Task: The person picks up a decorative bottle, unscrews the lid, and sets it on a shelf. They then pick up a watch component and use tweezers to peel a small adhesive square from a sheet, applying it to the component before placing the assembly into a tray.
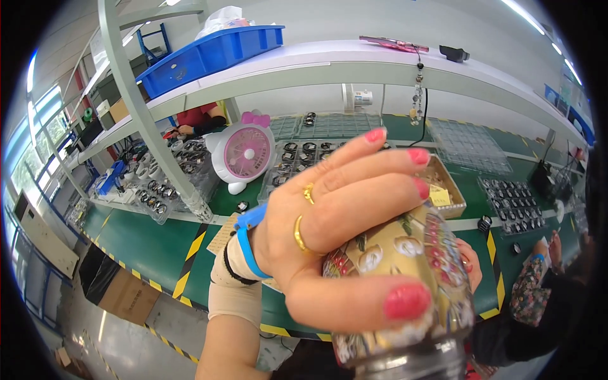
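Head view: what's happening?

Blue bin [218, 60] is holding a white bag [223, 21]. Left hand [286, 221] is curling half-open around a flowery bottle [446, 285] by the table's [155, 259] near edge. Right hand's [470, 265] grip? I can't tell.

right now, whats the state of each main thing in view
Patterned container: held, tilted
Left hand: around the container
Right hand: beside it, mostly hidden
Pink-and-white fan: upright, spinning unclear
Blue bin: on shelf, holding white plastic
Shallow box: open, yellow note inside
Ceiling light: lit
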Motion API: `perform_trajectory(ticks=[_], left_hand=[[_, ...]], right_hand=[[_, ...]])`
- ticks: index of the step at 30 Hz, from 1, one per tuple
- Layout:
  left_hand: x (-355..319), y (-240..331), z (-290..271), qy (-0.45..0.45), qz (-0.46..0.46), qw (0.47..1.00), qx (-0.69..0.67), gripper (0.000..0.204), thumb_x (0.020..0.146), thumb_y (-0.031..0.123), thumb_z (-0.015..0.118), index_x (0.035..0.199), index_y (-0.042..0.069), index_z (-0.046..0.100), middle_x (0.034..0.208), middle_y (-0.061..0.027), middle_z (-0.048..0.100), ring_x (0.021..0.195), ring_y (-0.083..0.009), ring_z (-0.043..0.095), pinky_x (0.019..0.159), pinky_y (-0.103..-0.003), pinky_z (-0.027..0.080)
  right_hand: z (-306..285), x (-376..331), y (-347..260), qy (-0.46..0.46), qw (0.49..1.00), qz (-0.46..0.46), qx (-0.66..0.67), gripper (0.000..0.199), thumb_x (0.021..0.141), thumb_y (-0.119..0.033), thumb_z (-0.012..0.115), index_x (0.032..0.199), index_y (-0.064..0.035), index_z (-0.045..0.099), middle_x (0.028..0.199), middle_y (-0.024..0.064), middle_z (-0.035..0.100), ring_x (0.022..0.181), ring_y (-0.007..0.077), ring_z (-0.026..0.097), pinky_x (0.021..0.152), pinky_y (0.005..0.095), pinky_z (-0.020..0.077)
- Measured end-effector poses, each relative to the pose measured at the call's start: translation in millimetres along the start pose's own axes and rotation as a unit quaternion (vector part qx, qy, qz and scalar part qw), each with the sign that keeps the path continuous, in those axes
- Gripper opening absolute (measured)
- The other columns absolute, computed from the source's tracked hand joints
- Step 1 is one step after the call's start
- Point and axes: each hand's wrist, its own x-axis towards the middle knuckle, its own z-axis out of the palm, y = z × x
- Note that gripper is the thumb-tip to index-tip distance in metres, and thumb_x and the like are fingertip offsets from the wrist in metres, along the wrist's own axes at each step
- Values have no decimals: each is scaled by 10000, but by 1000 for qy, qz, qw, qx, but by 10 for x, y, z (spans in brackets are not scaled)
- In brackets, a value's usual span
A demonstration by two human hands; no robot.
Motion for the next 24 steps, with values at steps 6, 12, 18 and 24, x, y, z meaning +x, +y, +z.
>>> perform_trajectory(ticks=[6,12,18,24], left_hand=[[-378,-118,90,-85,-84,993,-6,770,620,287,700,1232,7,326,1124,-210,485,1068,-339,492,915,-387,368],[-746,-462,387,-168,-191,963,-93,912,564,203,803,1290,28,279,1155,-192,468,1061,-335,501,877,-365,424],[-1141,-656,645,-156,-405,860,-267,924,561,193,778,1297,7,252,1170,-194,461,1063,-297,513,894,-329,409],[-1168,-545,600,-145,-464,827,-283,927,572,204,779,1301,9,242,1174,-178,473,1072,-261,510,903,-325,405]], right_hand=[[96,82,-111,-18,999,-40,0,595,858,-532,447,1028,33,527,1013,160,568,807,217,581,749,314,460],[391,480,-414,-62,988,-138,29,732,754,-614,536,1060,51,526,1051,186,559,933,257,576,835,341,455],[463,725,-411,-329,914,-189,-143,807,713,-633,543,1135,53,494,1181,189,508,1027,275,539,874,359,421],[544,628,-357,-384,908,-137,-100,602,764,-410,607,1136,53,506,1182,158,525,1077,274,519,888,349,411]])
